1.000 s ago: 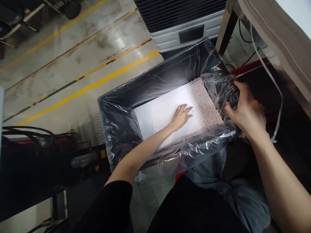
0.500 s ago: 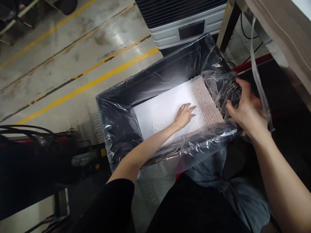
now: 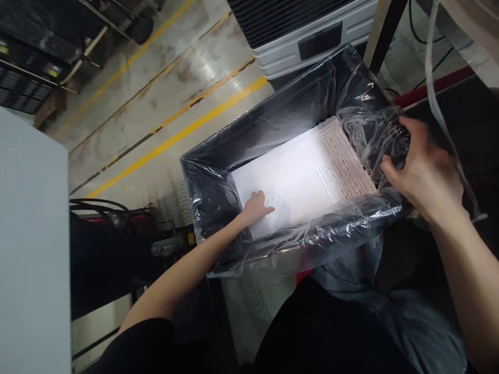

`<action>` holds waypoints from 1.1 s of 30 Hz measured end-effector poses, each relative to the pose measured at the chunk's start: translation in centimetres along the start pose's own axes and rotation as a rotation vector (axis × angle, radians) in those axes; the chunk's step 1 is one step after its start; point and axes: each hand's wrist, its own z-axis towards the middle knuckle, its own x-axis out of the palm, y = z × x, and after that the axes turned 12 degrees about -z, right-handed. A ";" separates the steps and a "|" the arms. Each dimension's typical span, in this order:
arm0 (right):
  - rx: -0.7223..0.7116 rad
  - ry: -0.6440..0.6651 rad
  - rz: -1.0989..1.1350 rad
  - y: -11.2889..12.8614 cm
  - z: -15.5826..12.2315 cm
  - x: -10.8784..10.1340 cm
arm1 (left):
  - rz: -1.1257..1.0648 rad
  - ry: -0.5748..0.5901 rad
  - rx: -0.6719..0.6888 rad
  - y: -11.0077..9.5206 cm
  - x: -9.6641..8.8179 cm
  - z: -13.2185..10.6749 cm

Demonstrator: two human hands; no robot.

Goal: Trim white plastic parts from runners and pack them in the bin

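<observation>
A black bin (image 3: 284, 111) lined with clear plastic stands below me, and a white sheet (image 3: 296, 161) lies inside it. Rows of small, flat, pale metal-looking pieces (image 3: 343, 156) cover its right end. My left hand (image 3: 255, 208) is closed at the sheet's left part, fingers and thumb at a raised fold. A small cluster of pieces (image 3: 273, 204) shows beside its thumb. At the bin's right end, my right hand (image 3: 429, 169) has thumb and index finger curved around the bunched plastic liner (image 3: 384, 132). Its other fingers are partly hidden.
A grey crate (image 3: 312, 44) with a black ribbed top stands behind the bin. Dark machinery with hoses (image 3: 113, 218) is at the left, beside a pale panel (image 3: 33, 239). Yellow lines (image 3: 195, 124) cross the floor. A plastic strip (image 3: 438, 104) hangs at the right.
My left hand has moved leftward from the inner edge of the rows to the small cluster, and its fingers have closed. My right hand stays at the bin's end. The view has shifted left.
</observation>
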 end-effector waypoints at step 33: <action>-0.002 0.023 0.081 0.1 -0.1 -0.7 | -0.132 -0.231 0.460 -8.7 -2.9 6.6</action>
